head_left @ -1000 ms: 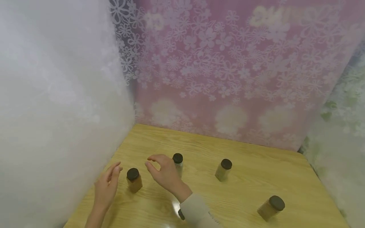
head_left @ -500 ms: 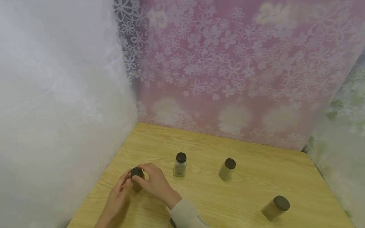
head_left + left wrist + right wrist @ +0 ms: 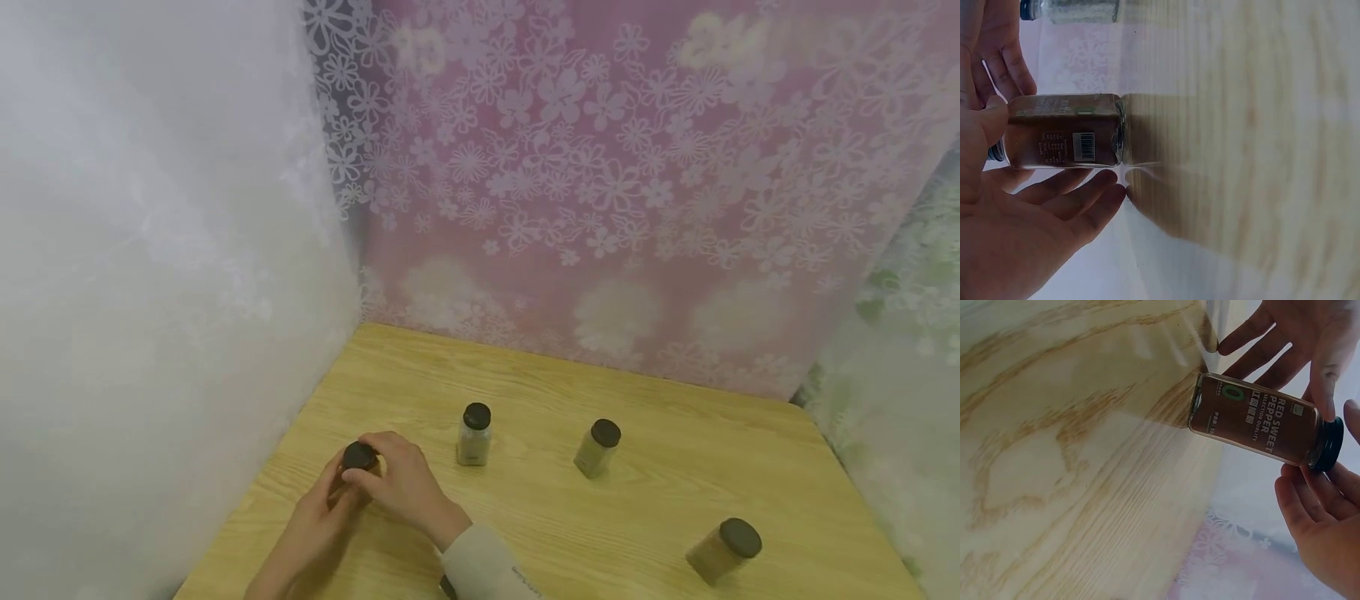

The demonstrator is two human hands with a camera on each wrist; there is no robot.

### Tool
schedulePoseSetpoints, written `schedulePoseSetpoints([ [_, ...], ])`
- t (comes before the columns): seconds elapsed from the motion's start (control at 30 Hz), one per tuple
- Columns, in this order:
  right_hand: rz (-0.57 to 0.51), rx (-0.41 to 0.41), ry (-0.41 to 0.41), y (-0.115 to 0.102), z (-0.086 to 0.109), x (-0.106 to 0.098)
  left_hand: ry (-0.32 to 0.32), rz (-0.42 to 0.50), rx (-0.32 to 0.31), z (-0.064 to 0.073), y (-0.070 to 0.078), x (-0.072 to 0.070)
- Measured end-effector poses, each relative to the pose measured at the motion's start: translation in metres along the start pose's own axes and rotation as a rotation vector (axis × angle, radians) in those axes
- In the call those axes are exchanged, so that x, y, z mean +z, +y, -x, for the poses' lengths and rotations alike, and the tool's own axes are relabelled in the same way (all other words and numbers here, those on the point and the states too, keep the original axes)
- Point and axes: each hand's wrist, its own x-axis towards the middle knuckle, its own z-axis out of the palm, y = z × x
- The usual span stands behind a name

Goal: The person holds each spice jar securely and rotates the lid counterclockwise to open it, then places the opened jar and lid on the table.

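Clear square glass spice jar with red-brown powder and a round black cap [image 3: 1254, 419] stands near the left side of the yellow wood-grain table [image 3: 675, 467], its long axis upright and its base apparently meeting the tabletop. Neither hand is nearer, since both are on it: the jar lies between them, just ahead. The person's left hand [image 3: 1029, 231] holds the body from the left, thumb on one side near the shoulder and fingers along the other; the right hand [image 3: 408, 483] comes from the right and pinches the cap.

Its label reads "RED SWEET PEPPER" and "SELECTION QUALITY", with Chinese characters and a green ring mark; another face carries a black-and-white barcode [image 3: 1084, 147] with small print too fine to read.

Farther right stand a black-capped glass jar with pale contents [image 3: 473, 442], a black-capped jar with greenish-tan contents [image 3: 596, 454] and, nearer the viewer, a black-capped jar with brown contents [image 3: 720, 554]; their labels cannot be read. Dark lettering on the pale right sleeve [image 3: 491, 567] is likewise illegible. Behind hangs a pink flower-patterned sheet [image 3: 600, 183].
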Motion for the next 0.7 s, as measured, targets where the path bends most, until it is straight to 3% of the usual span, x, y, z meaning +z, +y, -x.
schedulePoseSetpoints([
  [0.27, -0.016, 0.062, -0.004, -0.0012, -0.0018, -0.0010, 0.037, -0.075, -0.009, -0.0009, 0.0012, 0.0024],
  [0.47, 0.023, 0.061, -0.060, -0.0011, -0.0055, -0.0069, 0.031, -0.060, -0.002, -0.0031, 0.0017, 0.0022],
  [0.7, 0.019, 0.128, -0.088, -0.0019, -0.0070, -0.0029, 0.005, -0.048, -0.080, -0.0021, 0.0036, -0.0030],
])
